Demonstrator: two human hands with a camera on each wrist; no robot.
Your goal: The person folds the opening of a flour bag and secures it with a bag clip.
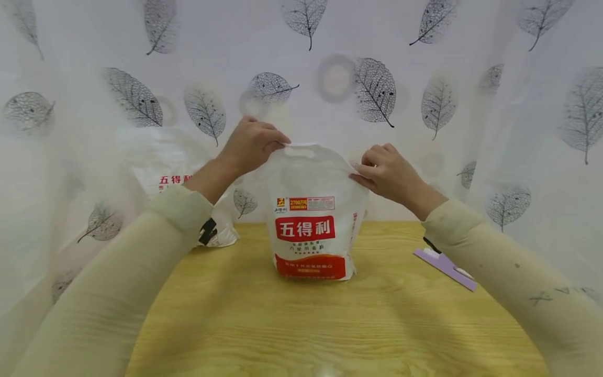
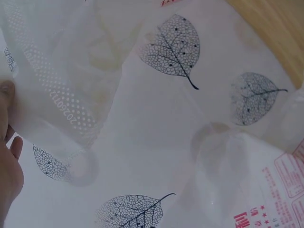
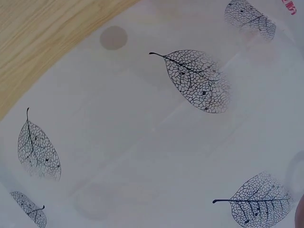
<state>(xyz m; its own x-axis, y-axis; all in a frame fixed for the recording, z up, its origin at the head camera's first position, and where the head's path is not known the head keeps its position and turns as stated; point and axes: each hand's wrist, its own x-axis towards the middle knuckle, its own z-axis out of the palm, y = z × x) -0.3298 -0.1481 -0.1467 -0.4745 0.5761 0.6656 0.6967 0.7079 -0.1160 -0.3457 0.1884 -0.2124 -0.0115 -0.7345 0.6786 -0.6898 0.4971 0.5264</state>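
Observation:
A white plastic flour bag [image 1: 311, 180] with red printed labels stands upright on the table, its top edge pulled up and a slot handle cut into it. My left hand [image 1: 254, 144] pinches the top left corner beside the slot. On the other side, my right hand [image 1: 386, 172] pinches the upper right edge between thumb and fingers. In the left wrist view, the bag's top [image 2: 66, 80] shows a dotted seal band with a stamped number, and part of the left hand [image 2: 9, 171] appears at the edge. The right wrist view catches only a sliver of the right hand [image 3: 299, 216].
Behind my left forearm stands a second white bag [image 1: 160, 152] with red lettering; a black object [image 1: 207, 230] shows beside it. A lilac flat tool [image 1: 445, 269] lies on the wooden table [image 1: 292, 324] at right. A leaf-patterned curtain [image 1: 330, 31] hangs behind.

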